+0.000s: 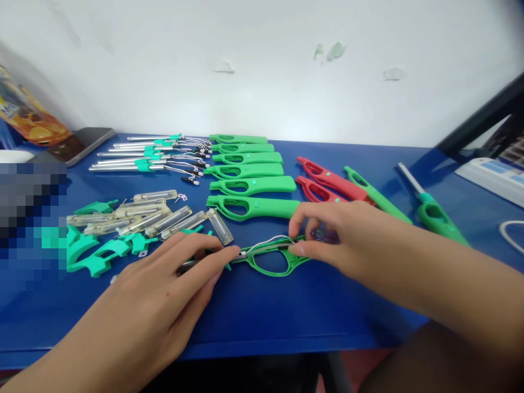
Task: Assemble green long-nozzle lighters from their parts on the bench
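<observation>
One lighter [447, 227] looks assembled toward the worktop's [262, 322] right edge; one open green casing [272, 273], centre-front, looks part-fitted, left hand [164, 295] fingertips pressing its metal piece [241, 254], right hand [327, 229] pinching its wiring [268, 240]. Behind: seven green casings [266, 186], two red casings [338, 184].

A blue table [262, 311] bore clear tubes [174, 220] at nine o'clock, metal rods [112, 167] at ten, green casings [270, 185] at twelve.

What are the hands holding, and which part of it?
An open green shell: the left hand at its narrow end, the right hand just past its big loop.
</observation>
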Demonstrator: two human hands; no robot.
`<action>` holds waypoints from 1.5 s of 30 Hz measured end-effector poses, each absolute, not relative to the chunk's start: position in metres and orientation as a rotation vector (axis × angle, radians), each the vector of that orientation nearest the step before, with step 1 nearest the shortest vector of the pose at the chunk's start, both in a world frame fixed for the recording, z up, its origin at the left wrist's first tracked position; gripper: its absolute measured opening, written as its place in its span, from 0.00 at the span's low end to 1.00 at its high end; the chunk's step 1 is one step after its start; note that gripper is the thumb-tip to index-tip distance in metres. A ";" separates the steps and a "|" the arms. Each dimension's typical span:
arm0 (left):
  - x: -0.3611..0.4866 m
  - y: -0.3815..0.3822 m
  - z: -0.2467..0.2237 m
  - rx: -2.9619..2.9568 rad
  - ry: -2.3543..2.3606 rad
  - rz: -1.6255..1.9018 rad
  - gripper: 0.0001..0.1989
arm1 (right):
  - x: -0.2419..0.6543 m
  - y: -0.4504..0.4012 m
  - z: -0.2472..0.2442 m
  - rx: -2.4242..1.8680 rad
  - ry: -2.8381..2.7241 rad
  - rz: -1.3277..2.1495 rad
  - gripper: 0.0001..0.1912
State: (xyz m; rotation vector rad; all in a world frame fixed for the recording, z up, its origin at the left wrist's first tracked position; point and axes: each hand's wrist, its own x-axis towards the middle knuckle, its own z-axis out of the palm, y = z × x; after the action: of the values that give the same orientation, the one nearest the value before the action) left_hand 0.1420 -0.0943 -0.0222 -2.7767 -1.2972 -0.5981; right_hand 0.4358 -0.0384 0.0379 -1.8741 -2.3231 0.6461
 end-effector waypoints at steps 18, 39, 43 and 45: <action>0.142 -0.094 -0.022 -2.772 -1.301 -0.568 0.21 | 0.436 -0.041 0.036 -1.823 -2.345 0.569 0.07; 0.141 -0.094 -0.022 -2.768 -1.316 -0.554 0.21 | 0.447 -0.031 0.037 -1.722 -2.383 0.765 0.05; 0.142 -0.094 -0.022 -2.768 -1.311 -0.565 0.21 | 0.446 -0.031 0.036 -1.730 -2.378 0.774 0.06; 0.142 -0.094 -0.022 -2.763 -1.305 -0.569 0.21 | 0.446 -0.030 0.035 -1.719 -2.379 0.769 0.05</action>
State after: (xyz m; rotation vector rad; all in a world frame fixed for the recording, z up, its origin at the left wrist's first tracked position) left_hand 0.1418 -0.0941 -0.0222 -2.7629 -1.3047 -0.5691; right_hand 0.4459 -0.0302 0.0353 -1.7194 -2.3791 0.7689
